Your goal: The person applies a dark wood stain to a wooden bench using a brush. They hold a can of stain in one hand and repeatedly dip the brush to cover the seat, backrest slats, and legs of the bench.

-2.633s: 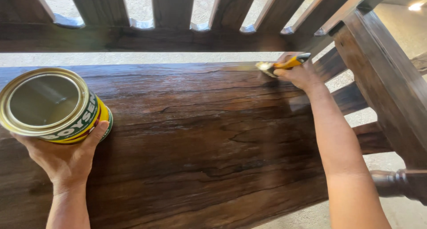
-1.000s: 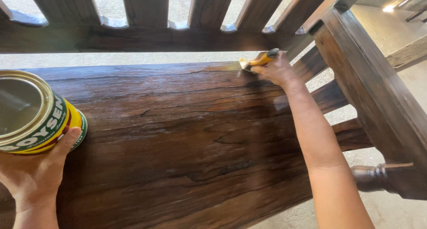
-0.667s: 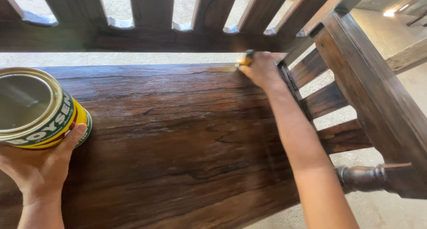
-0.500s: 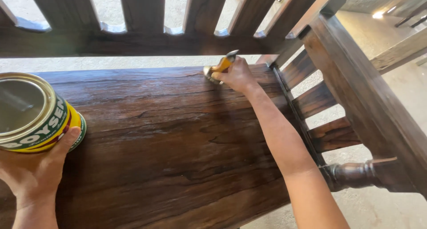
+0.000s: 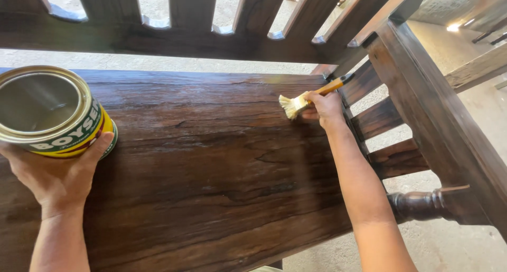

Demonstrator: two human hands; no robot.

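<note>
Paintbrush in right hand, can in left hand

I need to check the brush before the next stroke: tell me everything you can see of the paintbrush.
The paintbrush is small, with a yellow-orange handle, a short band that looks like metal, and pale, cream bristles that splay a little at the tip. The right hand grips it at the band and lower handle. It lies tilted, handle up and to the right toward the armrest slats, bristles down-left at the dark, glossy bench seat near its back right corner. Whether the bristles press on the wood cannot be told.
</note>
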